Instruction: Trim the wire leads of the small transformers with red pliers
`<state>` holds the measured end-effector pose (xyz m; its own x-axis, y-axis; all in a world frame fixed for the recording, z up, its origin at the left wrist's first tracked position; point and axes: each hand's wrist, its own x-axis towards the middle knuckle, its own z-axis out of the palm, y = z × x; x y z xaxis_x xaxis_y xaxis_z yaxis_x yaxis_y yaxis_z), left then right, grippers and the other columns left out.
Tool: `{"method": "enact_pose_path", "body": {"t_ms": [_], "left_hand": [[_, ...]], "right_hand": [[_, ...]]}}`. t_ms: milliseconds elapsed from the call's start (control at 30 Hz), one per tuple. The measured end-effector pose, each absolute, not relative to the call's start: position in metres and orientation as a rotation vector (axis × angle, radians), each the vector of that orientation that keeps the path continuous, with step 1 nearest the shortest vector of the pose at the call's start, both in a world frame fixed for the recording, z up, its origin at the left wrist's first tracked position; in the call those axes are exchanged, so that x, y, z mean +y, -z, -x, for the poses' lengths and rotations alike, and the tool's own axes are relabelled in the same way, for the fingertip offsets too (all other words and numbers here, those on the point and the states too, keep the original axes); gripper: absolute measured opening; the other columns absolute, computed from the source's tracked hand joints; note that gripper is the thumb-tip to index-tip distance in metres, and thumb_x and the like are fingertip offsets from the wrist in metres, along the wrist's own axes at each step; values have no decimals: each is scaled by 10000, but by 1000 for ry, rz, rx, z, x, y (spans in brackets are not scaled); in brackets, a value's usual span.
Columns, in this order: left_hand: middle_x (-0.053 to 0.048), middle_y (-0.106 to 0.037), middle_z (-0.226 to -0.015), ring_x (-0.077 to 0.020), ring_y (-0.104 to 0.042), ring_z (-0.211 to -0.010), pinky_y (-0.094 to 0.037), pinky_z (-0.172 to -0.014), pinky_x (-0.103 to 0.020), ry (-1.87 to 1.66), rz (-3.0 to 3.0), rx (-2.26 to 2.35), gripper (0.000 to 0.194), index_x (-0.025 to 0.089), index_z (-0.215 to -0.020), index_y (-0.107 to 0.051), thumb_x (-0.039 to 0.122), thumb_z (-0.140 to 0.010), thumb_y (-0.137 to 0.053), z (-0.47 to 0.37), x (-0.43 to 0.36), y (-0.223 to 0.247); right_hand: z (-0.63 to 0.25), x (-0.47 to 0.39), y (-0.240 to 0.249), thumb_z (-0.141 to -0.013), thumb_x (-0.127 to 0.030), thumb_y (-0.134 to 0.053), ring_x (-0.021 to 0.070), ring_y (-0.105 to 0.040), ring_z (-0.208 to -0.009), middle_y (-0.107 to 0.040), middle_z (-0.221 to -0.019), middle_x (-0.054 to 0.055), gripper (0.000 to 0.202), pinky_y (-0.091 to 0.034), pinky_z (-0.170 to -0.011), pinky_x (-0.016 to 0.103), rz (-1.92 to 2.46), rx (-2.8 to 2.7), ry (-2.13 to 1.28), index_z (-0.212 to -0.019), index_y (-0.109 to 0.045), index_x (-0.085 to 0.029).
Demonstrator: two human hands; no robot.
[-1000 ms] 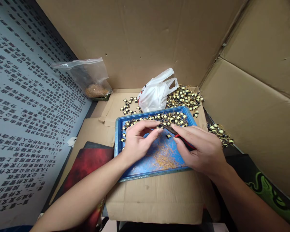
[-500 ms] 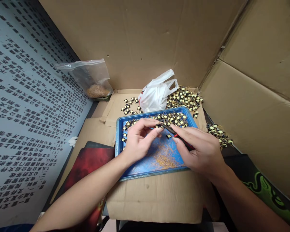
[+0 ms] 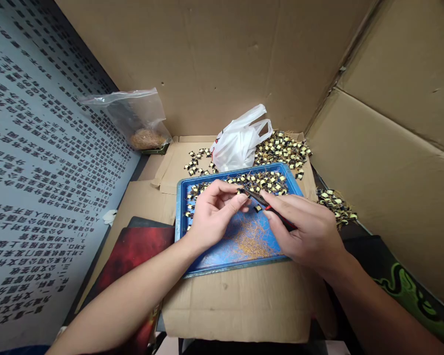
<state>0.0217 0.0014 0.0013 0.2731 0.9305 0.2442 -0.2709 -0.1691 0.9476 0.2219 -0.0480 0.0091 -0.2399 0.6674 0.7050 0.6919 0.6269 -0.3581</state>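
Note:
Above the blue tray (image 3: pixel 178 217), my left hand (image 3: pixel 212 217) pinches a small transformer (image 3: pixel 240 191) between thumb and fingertips; it is partly hidden by the fingers. My right hand (image 3: pixel 309 227) is wrapped round wire cutters (image 3: pixel 257 197) with black and red handles. Their jaws point left and meet the transformer at my left fingertips; whether the jaws are closed is too small to tell. Many black-and-yellow transformers with copper-coloured leads (image 3: pixel 268 182) fill the tray's back part. A single loose transformer (image 3: pixel 258 209) lies below the cutters. Cut wire ends (image 3: pixel 253 241) are scattered across the tray's front.
Behind the tray sit a white plastic bag (image 3: pixel 237 145) and a heap of transformers (image 3: pixel 284 150). Another pile (image 3: pixel 335 203) lies to the right. A clear zip bag of wire bits (image 3: pixel 146 135) stands back left. Cardboard walls (image 3: pixel 207 54) enclose the back and right.
The cutter jaws have shifted slightly at the transformer, and the left fingers have moved a little. Both hands keep their holds, and the view has shifted slightly.

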Motion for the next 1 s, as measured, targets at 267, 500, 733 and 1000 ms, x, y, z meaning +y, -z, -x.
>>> {"method": "enact_pose_path", "body": {"t_ms": [267, 500, 733, 1000], "left_hand": [[-25, -805, -922, -125, -775, -741, -658, -680, -239, -1241, -1127, 596, 210, 185, -984, -635, 286, -925, -809, -13, 8, -5], [-33, -807, -935, -140, -787, -748, -668, -657, -246, -1262, -1188, 556, 195, 173, -983, -667, 233, -899, -832, -13, 11, -5], [-34, -775, -929, -125, -770, -709, -663, -670, -240, -1303, -1301, 543, 160, 162, -987, -719, 165, -877, -835, -18, 7, -4], [-39, -744, -1065, -115, -770, -730, -683, -684, -239, -1347, -1353, 500, 167, 175, -984, -763, 103, -851, -834, -18, 8, -3]], "right_hand": [[-221, -48, -8, -963, -88, -616, 231, -789, -809, -822, -987, 113, 386, -641, -747, 383, 1036, -1972, 15, -1329, -721, -153], [-222, -47, -6, -934, -93, -652, 225, -784, -818, -822, -1008, 129, 346, -636, -764, 366, 1062, -1858, -46, -1261, -755, -142], [-221, -47, -6, -906, -78, -669, 248, -757, -871, -810, -1035, 141, 366, -619, -820, 406, 1027, -1870, -19, -1263, -736, -116], [-220, -47, -6, -894, -56, -682, 237, -768, -891, -815, -1056, 141, 386, -617, -830, 384, 1009, -1874, 0, -1273, -728, -109]]}}
